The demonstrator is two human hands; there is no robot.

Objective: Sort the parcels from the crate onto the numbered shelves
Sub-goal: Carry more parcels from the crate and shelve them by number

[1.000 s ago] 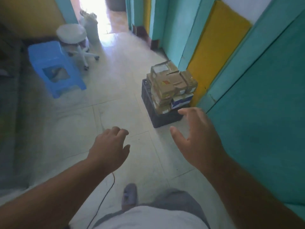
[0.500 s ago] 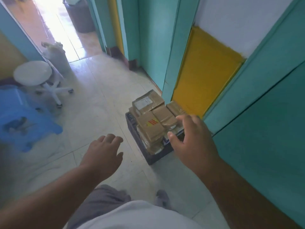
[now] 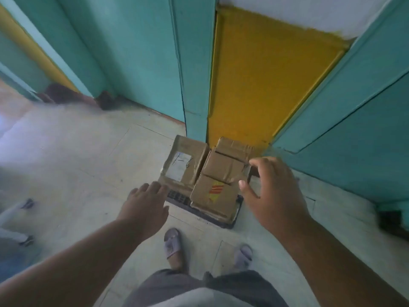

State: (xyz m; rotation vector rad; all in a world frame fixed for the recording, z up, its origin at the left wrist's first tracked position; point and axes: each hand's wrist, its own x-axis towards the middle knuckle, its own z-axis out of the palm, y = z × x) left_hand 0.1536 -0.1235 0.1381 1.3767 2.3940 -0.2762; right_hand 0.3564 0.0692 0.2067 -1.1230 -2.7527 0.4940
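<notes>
– What's in front of me, biggest first?

– The tiled floor (image 3: 73,165) runs up to a teal and yellow wall (image 3: 265,74). At twelve o'clock from my feet sits the dark crate (image 3: 177,197), heaped with cardboard parcels (image 3: 223,167).

– Where are my hands?

– Both hover spread and released, holding nothing. My right hand (image 3: 275,191) is nearer: its fingers curve over the pile's three o'clock edge, beside the parcel with the red-and-yellow mark (image 3: 213,196), whose long axis runs toward the wall. My left hand (image 3: 145,206) waits at nine o'clock, by the labelled parcel (image 3: 184,165).

– Shelves?

– None in view.
</notes>
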